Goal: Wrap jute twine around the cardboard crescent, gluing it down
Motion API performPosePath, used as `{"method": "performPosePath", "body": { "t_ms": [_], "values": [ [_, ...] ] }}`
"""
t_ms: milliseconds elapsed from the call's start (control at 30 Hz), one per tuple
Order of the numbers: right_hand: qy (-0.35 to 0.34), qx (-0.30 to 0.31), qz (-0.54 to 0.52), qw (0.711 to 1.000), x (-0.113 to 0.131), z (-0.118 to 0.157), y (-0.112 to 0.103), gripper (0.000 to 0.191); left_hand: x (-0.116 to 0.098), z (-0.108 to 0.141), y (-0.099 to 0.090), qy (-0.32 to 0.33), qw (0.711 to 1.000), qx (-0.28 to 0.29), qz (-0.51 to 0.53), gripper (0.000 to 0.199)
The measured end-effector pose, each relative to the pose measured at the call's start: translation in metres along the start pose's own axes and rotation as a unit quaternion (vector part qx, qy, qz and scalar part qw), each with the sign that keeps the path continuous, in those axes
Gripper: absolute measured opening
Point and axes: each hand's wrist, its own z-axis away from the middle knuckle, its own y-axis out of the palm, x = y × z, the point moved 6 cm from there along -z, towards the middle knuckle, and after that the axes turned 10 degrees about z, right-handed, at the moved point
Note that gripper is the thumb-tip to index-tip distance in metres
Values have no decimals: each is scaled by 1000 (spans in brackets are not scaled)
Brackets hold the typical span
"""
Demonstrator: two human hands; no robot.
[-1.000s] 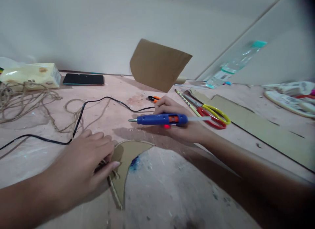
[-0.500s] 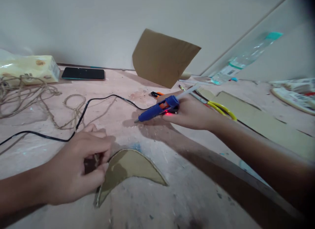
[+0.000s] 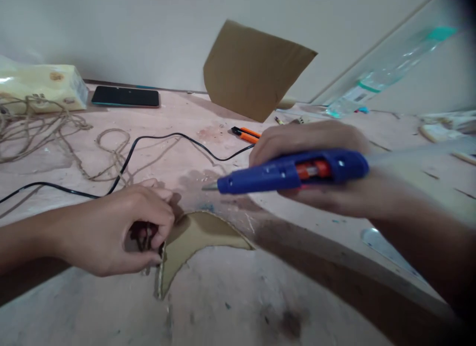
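Observation:
A blue hot glue gun [image 3: 260,178] is in my right hand [image 3: 312,147], its metal nozzle pointing left above the table. Translucent glue stick trails from its back, blurred. My left hand [image 3: 122,227] is closed, thumb and fingers pinched by the left edge of a curved, horn-shaped cardboard piece [image 3: 201,232] lying flat. Some brown twine [image 3: 118,160] runs from a loose tangle to this hand, and a bit of it shows inside the curled fingers. The fingertips partly cover the cardboard's edge.
A black cord [image 3: 178,135] crosses the table. Behind lie an orange utility knife [image 3: 247,134], a phone [image 3: 125,96] and a tissue pack [image 3: 44,86]. A cardboard sheet [image 3: 256,68] leans at the wall; a plastic bottle [image 3: 379,83] tilts at right.
My right hand has brought the glue gun up and nearer, its nozzle now closer above the cardboard piece. My left hand keeps its pinch by the edge. The view has shifted slightly.

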Motion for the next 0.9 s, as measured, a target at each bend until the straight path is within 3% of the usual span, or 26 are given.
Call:
{"method": "performPosePath", "body": {
  "t_ms": [100,233,333,433,600,767,900],
  "values": [
    [-87,-5,-70,994,23,11,25,53,2,0,0,1,1000,-9,-13,20],
    [-126,-25,-121,984,47,21,59,29,7,-1,0,1,1000,-14,-6,19],
    [-132,-52,-115,983,58,26,76,28,9,-2,-1,-6,1000,-16,3,22],
    [-140,-71,-105,982,61,31,83,26,9,-3,-1,-11,1000,-14,-13,23],
    [-114,-25,-90,989,56,33,88,25,7,-5,-2,4,999,-18,-38,21],
    [-120,-53,-115,985,58,34,85,25,9,-4,-1,28,999,-28,-32,20],
    [-96,-23,-110,989,58,33,87,24,11,-3,-1,27,998,-34,-34,19]
  ]
}}
